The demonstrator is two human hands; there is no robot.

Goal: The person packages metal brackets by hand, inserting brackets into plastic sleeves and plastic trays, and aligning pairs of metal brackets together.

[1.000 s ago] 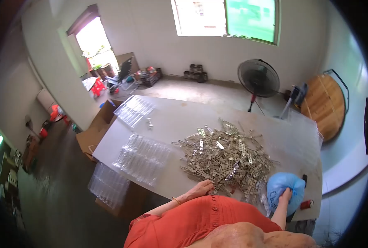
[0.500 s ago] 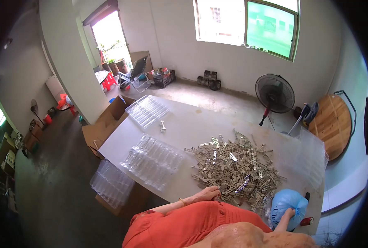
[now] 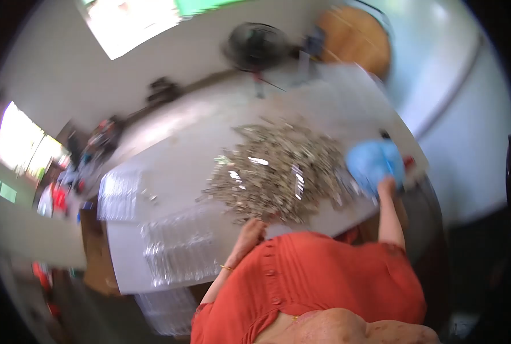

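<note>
My right hand gripped the blue bag at centre right, its contents hidden. My left hand rested at the near edge of the metal strip pile mid-bench; blur hid its fingers. Empty clear trays lay lower left.

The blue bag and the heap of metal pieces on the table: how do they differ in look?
The blue bag is one soft, rounded, plain blue bundle; the heap of metal pieces is many small grey, glinting strips spread loosely and flat. The bag sits at the table's right edge under the right hand; the heap fills the middle, the left hand at its near edge. Both rest on the table.
</note>
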